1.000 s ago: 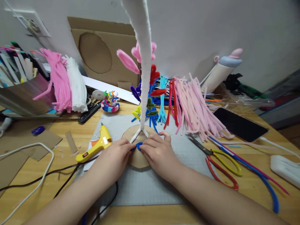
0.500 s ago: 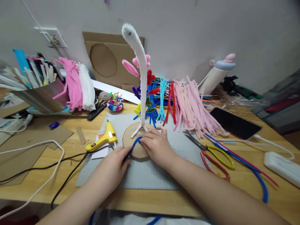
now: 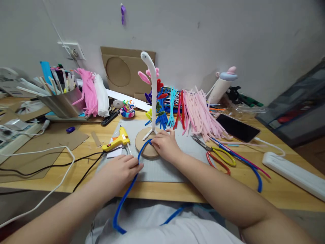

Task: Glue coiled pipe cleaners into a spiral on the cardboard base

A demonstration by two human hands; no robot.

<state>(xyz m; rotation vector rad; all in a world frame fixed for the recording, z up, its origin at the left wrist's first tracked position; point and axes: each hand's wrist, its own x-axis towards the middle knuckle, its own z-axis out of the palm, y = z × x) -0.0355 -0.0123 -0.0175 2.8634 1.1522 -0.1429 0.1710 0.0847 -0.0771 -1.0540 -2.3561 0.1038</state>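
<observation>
On the round cardboard disc (image 3: 152, 152) stands a tall white fuzzy stem (image 3: 154, 98), its top curved left and its foot splayed. Pink, red, purple, green and yellow fuzzy petals (image 3: 144, 77) show beside the stem. My right hand (image 3: 166, 144) pinches the end of a blue pipe cleaner (image 3: 142, 148) down on the disc, its fingertips just in front of the stem's foot. Nearer me, my left hand (image 3: 124, 171) has its fingers closed over the same strip, thumb mostly hidden. From there the strip hangs past the table edge towards my lap.
Left of the mat (image 3: 157, 174) lies a yellow glue gun (image 3: 118, 139) with a black cord. Scissors (image 3: 215, 152), a phone (image 3: 237, 127) and a power strip (image 3: 291, 173) are at right. Bundled pink pipe cleaners (image 3: 198, 113) and a metal holder (image 3: 64, 103) stand behind.
My left hand has slid back along the blue pipe cleaner, away from the disc, exposing more of it. My right hand stays on the disc. The view has shifted, showing my lap.
</observation>
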